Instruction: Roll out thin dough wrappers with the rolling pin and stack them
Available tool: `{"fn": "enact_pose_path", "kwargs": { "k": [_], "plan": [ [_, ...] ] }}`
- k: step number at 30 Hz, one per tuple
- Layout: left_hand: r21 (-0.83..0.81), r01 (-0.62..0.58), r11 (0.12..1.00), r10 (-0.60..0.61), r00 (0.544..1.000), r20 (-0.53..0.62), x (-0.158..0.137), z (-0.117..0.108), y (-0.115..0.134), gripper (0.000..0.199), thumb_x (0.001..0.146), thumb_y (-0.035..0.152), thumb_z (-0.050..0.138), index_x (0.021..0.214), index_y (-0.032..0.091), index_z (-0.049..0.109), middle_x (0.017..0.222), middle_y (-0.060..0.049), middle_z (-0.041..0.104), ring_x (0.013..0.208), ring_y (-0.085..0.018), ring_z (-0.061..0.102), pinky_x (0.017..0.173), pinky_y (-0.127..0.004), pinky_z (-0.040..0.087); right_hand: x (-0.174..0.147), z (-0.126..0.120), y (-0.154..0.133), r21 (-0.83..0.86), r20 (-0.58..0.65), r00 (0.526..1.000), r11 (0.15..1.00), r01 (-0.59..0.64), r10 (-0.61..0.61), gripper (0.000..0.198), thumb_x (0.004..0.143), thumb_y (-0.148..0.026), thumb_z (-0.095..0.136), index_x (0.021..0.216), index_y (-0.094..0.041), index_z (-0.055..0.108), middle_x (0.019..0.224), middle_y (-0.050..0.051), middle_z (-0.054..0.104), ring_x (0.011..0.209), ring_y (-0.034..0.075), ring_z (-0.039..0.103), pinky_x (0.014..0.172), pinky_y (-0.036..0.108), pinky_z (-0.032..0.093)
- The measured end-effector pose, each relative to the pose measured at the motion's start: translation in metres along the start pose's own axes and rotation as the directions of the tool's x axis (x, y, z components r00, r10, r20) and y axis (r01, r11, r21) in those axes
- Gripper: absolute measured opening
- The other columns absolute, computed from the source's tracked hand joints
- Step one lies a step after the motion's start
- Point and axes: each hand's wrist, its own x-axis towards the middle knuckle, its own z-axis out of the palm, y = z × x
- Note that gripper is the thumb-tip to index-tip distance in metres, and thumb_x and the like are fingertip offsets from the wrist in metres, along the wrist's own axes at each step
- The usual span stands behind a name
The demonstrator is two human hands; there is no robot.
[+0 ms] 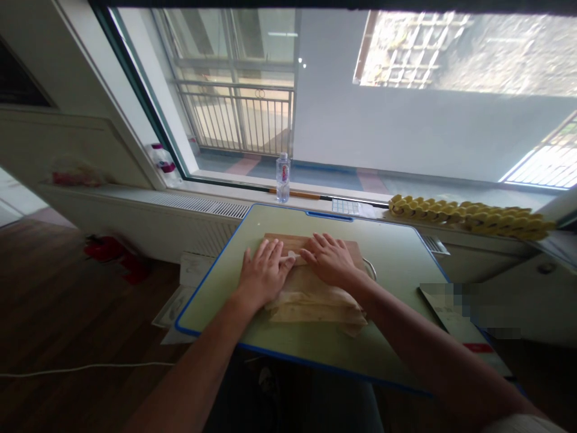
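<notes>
From the head camera, both hands are lying flat on a folded tan cloth (315, 300) that is sitting on a wooden board (293, 242) in the middle of the green desk (396, 264). The left hand (264, 273) is pressing with fingers spread and the right hand (331, 260) is pressing with fingers loosely together, their tips nearly meeting. The cloth's long axis is running left to right, its near edge hanging over the board toward the person. Bare desk is showing on both sides. A water bottle (282, 177) is standing on the sill beyond, with yellow foam rollers (469, 216) lying to its right.
</notes>
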Motion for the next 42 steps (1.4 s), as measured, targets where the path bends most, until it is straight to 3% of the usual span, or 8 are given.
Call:
{"fn": "enact_pose_path", "kwargs": {
  "k": [3, 6, 14, 17, 28, 31, 36, 42],
  "plan": [
    [0.039, 0.027, 0.999, -0.027, 0.999, 0.018, 0.037, -0.005, -0.004, 0.066, 0.105, 0.060, 0.019, 0.154, 0.028, 0.050, 0.167, -0.005, 0.039, 0.155, -0.032, 0.033, 0.125, -0.067, 0.022, 0.033, -0.005, -0.005, -0.020, 0.000, 0.998, 0.998, -0.065, 0.065, 0.065, 0.107, -0.062, 0.020, 0.146, -0.022, 0.054, 0.158, 0.014, 0.049, 0.145, 0.033, 0.041, 0.114, 0.056, 0.034],
    [0.049, 0.011, 0.999, -0.011, 1.000, 0.005, 0.035, -0.005, -0.004, 0.064, 0.106, 0.058, 0.020, 0.153, 0.028, 0.051, 0.166, -0.005, 0.041, 0.155, -0.031, 0.034, 0.124, -0.067, 0.023, 0.032, -0.008, -0.009, -0.023, 0.003, 0.999, 0.998, -0.050, 0.050, 0.062, 0.108, -0.059, 0.021, 0.140, -0.022, 0.058, 0.151, 0.014, 0.056, 0.139, 0.032, 0.047, 0.111, 0.055, 0.037],
    [-0.016, -0.198, 0.980, 0.196, 0.975, -0.103, -0.084, 0.003, 0.007, 0.067, 0.106, 0.058, 0.029, 0.161, 0.022, 0.038, 0.166, -0.010, 0.040, 0.153, -0.029, 0.039, 0.125, -0.057, 0.031, -0.076, -0.005, -0.009, 0.033, 0.012, 0.998, 0.997, 0.066, -0.067, 0.075, 0.107, -0.062, 0.025, 0.162, -0.013, 0.035, 0.167, 0.013, 0.036, 0.156, 0.030, 0.028, 0.127, 0.054, 0.019],
    [-0.022, -0.235, 0.972, 0.230, 0.965, -0.125, -0.097, 0.005, 0.006, 0.068, 0.106, 0.058, 0.032, 0.162, 0.021, 0.036, 0.166, -0.010, 0.039, 0.154, -0.028, 0.037, 0.127, -0.054, 0.029, -0.090, -0.003, -0.007, 0.037, 0.030, 0.997, 0.997, 0.075, -0.076, 0.078, 0.106, -0.065, 0.025, 0.164, -0.012, 0.031, 0.170, 0.012, 0.030, 0.159, 0.030, 0.023, 0.128, 0.057, 0.014],
    [0.030, 0.021, 0.999, -0.024, 0.997, 0.073, 0.046, -0.003, -0.006, 0.071, 0.104, 0.063, 0.018, 0.157, 0.026, 0.045, 0.170, -0.007, 0.032, 0.158, -0.033, 0.026, 0.126, -0.069, 0.014, 0.043, 0.000, -0.001, 0.016, 0.003, 0.994, 0.994, -0.110, 0.110, 0.075, 0.104, -0.070, 0.021, 0.158, -0.024, 0.043, 0.168, 0.011, 0.035, 0.153, 0.036, 0.029, 0.119, 0.061, 0.027],
    [0.052, 0.017, 0.998, -0.021, 0.997, 0.076, 0.062, -0.005, -0.007, 0.069, 0.105, 0.062, 0.016, 0.155, 0.027, 0.048, 0.169, -0.007, 0.035, 0.157, -0.033, 0.029, 0.125, -0.071, 0.014, 0.054, -0.005, -0.003, 0.022, 0.020, 0.988, 0.988, -0.151, 0.151, 0.073, 0.105, -0.068, 0.021, 0.158, -0.023, 0.042, 0.168, 0.013, 0.034, 0.151, 0.035, 0.033, 0.117, 0.060, 0.030],
    [0.017, -0.090, 0.996, 0.091, 0.995, -0.041, 0.000, 0.003, 0.001, 0.070, 0.105, 0.062, 0.019, 0.158, 0.022, 0.044, 0.164, -0.012, 0.043, 0.153, -0.033, 0.037, 0.123, -0.069, 0.023, -0.002, -0.008, -0.005, 0.020, -0.015, 1.000, 1.000, -0.003, 0.004, 0.063, 0.108, -0.060, 0.023, 0.148, -0.022, 0.054, 0.157, 0.012, 0.052, 0.145, 0.030, 0.043, 0.118, 0.052, 0.032],
    [0.035, -0.301, 0.953, 0.303, 0.939, -0.161, -0.107, 0.001, 0.012, 0.069, 0.104, 0.059, 0.037, 0.160, 0.019, 0.041, 0.164, -0.013, 0.042, 0.152, -0.030, 0.039, 0.126, -0.056, 0.029, -0.104, -0.003, -0.002, 0.073, -0.009, 0.997, 0.994, 0.082, -0.081, 0.071, 0.107, -0.062, 0.025, 0.162, -0.018, 0.036, 0.169, 0.010, 0.034, 0.158, 0.027, 0.026, 0.127, 0.051, 0.022]
  ]
}}
